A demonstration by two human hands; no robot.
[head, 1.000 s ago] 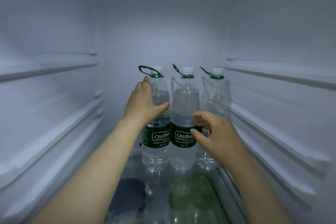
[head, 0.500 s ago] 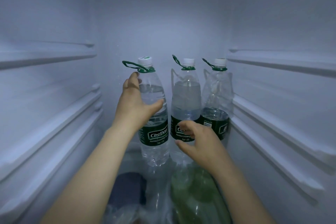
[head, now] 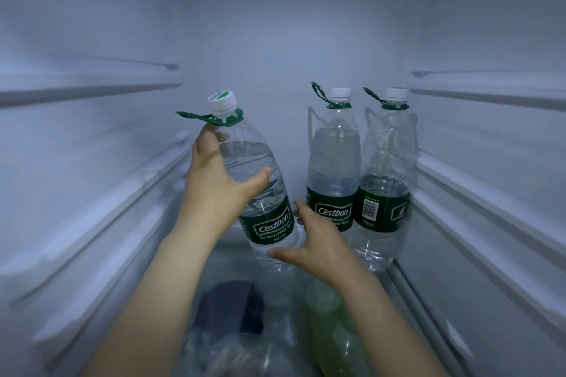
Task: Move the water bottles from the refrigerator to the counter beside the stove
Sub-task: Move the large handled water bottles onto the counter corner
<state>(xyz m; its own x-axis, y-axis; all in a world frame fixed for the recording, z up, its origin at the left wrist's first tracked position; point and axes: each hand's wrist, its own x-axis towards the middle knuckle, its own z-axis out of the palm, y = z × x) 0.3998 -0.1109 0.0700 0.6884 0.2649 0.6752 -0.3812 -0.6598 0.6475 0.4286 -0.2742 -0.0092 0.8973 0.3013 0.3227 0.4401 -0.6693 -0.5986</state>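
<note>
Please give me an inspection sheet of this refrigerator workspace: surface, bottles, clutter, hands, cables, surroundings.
Surface: glass shelf, two bottles standing on it.
Job's things: tilted bottle, top leaning left, held; middle bottle and right bottle upright, side by side near the right wall.
Clutter: dark item and green item below the shelf, blurred.
Hands: left hand grips the tilted bottle's upper body; right hand open at its lower part, contact unclear.
Cables: nothing seen.
Surroundings: white refrigerator walls with shelf rails.
</note>
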